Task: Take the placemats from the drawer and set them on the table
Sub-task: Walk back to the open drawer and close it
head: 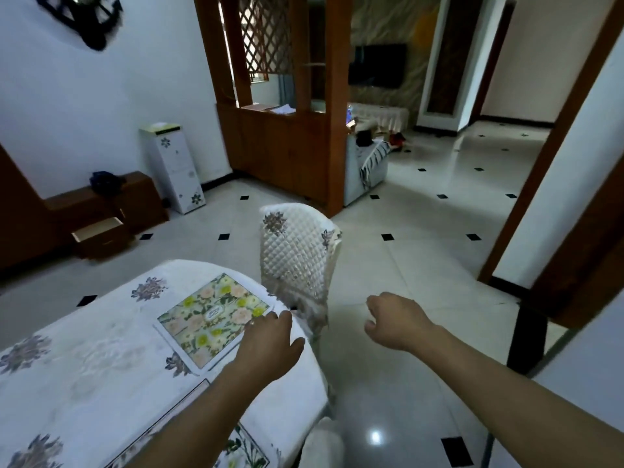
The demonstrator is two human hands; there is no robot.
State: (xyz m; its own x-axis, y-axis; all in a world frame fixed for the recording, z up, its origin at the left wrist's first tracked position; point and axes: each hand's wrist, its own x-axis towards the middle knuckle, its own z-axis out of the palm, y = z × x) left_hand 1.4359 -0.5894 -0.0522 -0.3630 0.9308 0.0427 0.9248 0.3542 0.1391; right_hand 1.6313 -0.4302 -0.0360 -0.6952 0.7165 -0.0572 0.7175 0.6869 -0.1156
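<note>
Floral placemat (214,317) lies flat on the tabletop (84,359), long axis running away rightward. Your left grip (270,339), released, fingers straight, touches its right corner; your right grip (395,319) hangs empty, loosely curled, farther off.

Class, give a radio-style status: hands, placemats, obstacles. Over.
Left hand open, fingers at corner of floral placemat on table. Right hand open, empty. Second placemat nearer. Chair beside table.
</note>
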